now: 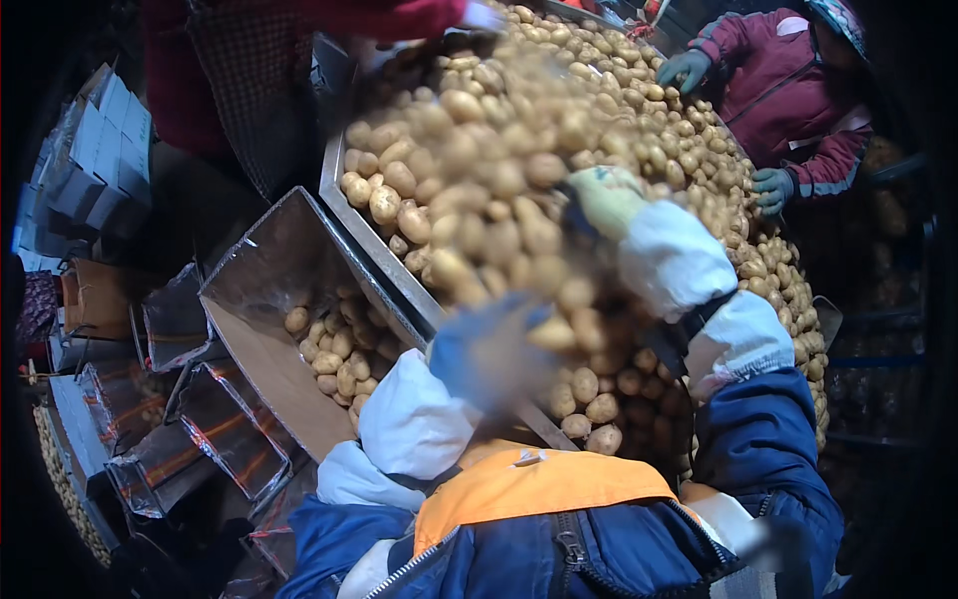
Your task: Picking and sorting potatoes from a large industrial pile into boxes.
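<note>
A deep heap of potatoes (509,180) fills a metal-edged sorting table in front of me, many of them blurred by motion. My left hand (494,352), in a blue glove, is smeared by movement over the table's near metal rim (397,273). A potato (552,334) shows beside its fingertips, but whether it is gripped is unclear. My right hand (606,201), in a pale yellow-green glove, reaches down onto the heap with its fingers hidden. To the left of the rim stands a lined cardboard box (277,382) partly filled with potatoes (340,356).
Across the heap at right, a co-worker's gloved hands (685,71) touch potatoes. Another person's red sleeve (389,16) extends over the far left side. Lined open boxes (232,430) stand at lower left, and white cartons (108,150) are stacked behind them.
</note>
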A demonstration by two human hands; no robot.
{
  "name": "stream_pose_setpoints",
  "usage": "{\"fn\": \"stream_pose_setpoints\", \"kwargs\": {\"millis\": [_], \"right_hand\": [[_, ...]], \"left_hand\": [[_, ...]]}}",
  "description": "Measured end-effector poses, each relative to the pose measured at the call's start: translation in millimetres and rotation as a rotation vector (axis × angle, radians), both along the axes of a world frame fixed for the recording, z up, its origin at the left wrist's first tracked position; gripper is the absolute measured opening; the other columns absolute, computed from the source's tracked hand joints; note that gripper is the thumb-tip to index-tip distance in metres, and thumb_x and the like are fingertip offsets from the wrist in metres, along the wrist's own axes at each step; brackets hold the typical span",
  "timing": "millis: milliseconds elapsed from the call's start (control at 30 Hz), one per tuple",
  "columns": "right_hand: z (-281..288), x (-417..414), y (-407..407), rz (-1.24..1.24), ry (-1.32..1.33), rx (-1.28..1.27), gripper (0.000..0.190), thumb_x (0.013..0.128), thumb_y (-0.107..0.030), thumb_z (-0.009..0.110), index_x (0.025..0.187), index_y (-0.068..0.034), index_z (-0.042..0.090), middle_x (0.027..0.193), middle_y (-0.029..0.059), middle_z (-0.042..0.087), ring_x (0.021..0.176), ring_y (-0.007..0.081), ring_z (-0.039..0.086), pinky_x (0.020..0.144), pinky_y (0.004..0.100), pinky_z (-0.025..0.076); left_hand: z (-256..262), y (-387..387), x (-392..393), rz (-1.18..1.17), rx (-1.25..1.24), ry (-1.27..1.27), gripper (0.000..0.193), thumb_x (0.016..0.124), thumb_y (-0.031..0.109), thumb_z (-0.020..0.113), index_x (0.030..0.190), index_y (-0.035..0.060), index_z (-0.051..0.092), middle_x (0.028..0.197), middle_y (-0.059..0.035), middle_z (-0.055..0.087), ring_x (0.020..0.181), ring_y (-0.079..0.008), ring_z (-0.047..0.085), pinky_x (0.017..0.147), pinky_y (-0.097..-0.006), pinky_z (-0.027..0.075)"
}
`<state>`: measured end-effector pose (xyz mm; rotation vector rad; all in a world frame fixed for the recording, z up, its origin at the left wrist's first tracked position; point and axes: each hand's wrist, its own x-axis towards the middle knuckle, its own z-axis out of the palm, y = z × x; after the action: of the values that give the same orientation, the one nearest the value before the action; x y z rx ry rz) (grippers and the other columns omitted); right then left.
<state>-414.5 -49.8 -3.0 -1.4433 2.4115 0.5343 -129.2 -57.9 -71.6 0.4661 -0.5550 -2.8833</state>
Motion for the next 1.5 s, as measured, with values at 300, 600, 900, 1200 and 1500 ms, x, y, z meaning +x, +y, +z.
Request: {"fn": "stream_pose_setpoints", "kwargs": {"millis": [300, 600, 900, 1200, 1500], "right_hand": [[82.4, 72.0, 86.8, -0.387, -0.949, -0.667, 0.031, 0.091, -0.026, 0.074, 0.110, -0.002, 0.073, 0.085, 0.0034, 0.072, 0.071, 0.0069, 0.060, 0.062, 0.0233, 0.048], [68.5, 115.8, 108.9, -0.506, -0.754, -0.694, 0.028, 0.098, -0.022, 0.064, 0.112, 0.002, 0.069, 0.087, 0.0005, 0.068, 0.068, 0.0046, 0.057, 0.057, 0.0221, 0.046], [19.4, 184.8, 112.8, -0.194, -1.072, -0.571, 0.031, 0.099, -0.015, 0.063, 0.124, 0.003, 0.064, 0.096, 0.0047, 0.070, 0.075, 0.0092, 0.063, 0.065, 0.0231, 0.051], [12.0, 213.1, 103.9, -0.149, -1.202, -0.430, 0.032, 0.101, -0.014, 0.058, 0.127, 0.003, 0.062, 0.085, 0.0027, 0.068, 0.072, 0.0086, 0.061, 0.065, 0.0239, 0.049], [39.2, 180.9, 142.0, 0.064, -0.549, -0.679, 0.031, 0.086, -0.016, 0.073, 0.115, -0.006, 0.070, 0.093, 0.0123, 0.072, 0.081, 0.0254, 0.070, 0.070, 0.0386, 0.055]], "left_hand": [[11.8, 11.8, -27.3, 0.093, 0.661, 0.272, 0.046, 0.102, 0.040, 0.052, 0.136, 0.0092, 0.053, 0.131, -0.0168, 0.061, 0.120, -0.0418, 0.059, 0.099, -0.0660, 0.048], [30.6, 12.4, 4.4, 0.100, 0.270, 0.396, 0.043, 0.100, 0.043, 0.054, 0.132, 0.0141, 0.055, 0.133, -0.0145, 0.057, 0.118, -0.0409, 0.060, 0.089, -0.0612, 0.054], [60.1, 31.5, 238.9, 0.645, 0.072, 0.061, 0.047, 0.097, 0.036, 0.060, 0.131, 0.0044, 0.051, 0.108, -0.0151, 0.060, 0.090, -0.0281, 0.065, 0.074, -0.0448, 0.060], [-31.0, 171.8, 535.6, 1.574, -0.012, -1.112, 0.034, 0.099, 0.029, 0.058, 0.126, 0.0086, 0.057, 0.110, -0.0131, 0.063, 0.088, -0.0249, 0.063, 0.079, -0.0413, 0.055], [-50.7, 51.1, 382.4, 1.170, -0.934, -1.441, 0.055, 0.096, 0.018, 0.068, 0.144, 0.0039, 0.045, 0.129, -0.0136, 0.057, 0.116, -0.0243, 0.055, 0.101, -0.0337, 0.044]]}}
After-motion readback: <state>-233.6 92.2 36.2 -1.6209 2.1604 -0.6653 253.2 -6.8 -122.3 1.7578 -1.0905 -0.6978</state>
